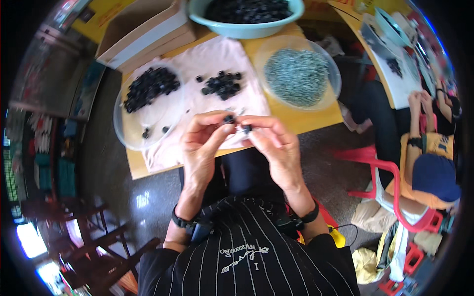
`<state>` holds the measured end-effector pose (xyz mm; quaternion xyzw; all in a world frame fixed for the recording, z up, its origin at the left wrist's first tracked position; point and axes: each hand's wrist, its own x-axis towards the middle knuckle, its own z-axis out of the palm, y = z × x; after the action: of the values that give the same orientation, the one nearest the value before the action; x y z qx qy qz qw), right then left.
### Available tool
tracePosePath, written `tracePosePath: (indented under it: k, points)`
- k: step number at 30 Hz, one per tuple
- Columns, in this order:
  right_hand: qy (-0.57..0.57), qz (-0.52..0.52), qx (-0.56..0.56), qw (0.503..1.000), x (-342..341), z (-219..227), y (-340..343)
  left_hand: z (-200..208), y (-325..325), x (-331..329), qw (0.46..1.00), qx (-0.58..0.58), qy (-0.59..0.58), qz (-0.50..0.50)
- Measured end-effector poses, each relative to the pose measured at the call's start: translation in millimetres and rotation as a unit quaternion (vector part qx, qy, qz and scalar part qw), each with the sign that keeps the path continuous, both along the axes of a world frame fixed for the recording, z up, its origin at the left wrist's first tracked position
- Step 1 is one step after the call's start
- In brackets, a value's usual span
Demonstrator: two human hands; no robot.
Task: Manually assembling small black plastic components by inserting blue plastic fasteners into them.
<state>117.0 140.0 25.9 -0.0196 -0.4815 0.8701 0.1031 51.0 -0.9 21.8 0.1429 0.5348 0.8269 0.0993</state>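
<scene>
My left hand (202,140) pinches a small black knob-like plastic part (228,119) between thumb and forefinger. Close beside it, my right hand (276,148) pinches another small black piece (247,129) with its thumb and fingers; its exact kind is too small to tell. Both hands are held over the near edge of a pale pink cloth (207,59). On the cloth, beyond my hands, lies a loose pile of small black parts (222,86). A round clear tray (118,123) on the left holds more black parts, and one on the right holds many silvery screws (296,76).
A light-blue basin (247,30) full of black parts stands at the far edge of the wooden table (316,123), beside an open cardboard box (148,37). To the right are a red plastic chair (390,170) and a person in a dark cap (437,177) at another table.
</scene>
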Motion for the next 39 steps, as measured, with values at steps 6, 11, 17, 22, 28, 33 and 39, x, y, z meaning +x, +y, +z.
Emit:
tracePosePath:
  k: [6, 11, 17, 22, 28, 33, 39]
  points:
    - [0.018, 0.001, 0.041, 0.999, 1, 3, 4, 10, -1, 8, 0.999, -0.022, 0.044, -0.009]
    - [0.025, -0.007, 0.059, 0.998, 1, 7, 4, 11, -4, 8, 0.999, -0.005, 0.036, -0.025]
    - [-0.008, -0.006, 0.04, 0.999, -1, 2, 5, 5, -11, 3, 0.992, -0.064, 0.101, -0.045]
    - [-0.016, 0.021, -0.007, 1.0, -4, -2, 9, 7, -12, 2, 0.993, -0.048, 0.085, -0.067]
    - [-0.025, 0.026, 0.005, 0.999, -7, -3, 11, 8, -7, 2, 0.997, -0.04, 0.027, -0.06]
    - [-0.013, 0.012, 0.072, 0.997, -8, 3, 8, 3, -11, 2, 0.998, -0.05, 0.019, -0.041]
    - [-0.022, 0.015, 0.067, 0.997, -8, 0, 8, 9, -12, 3, 0.998, -0.019, -0.031, -0.055]
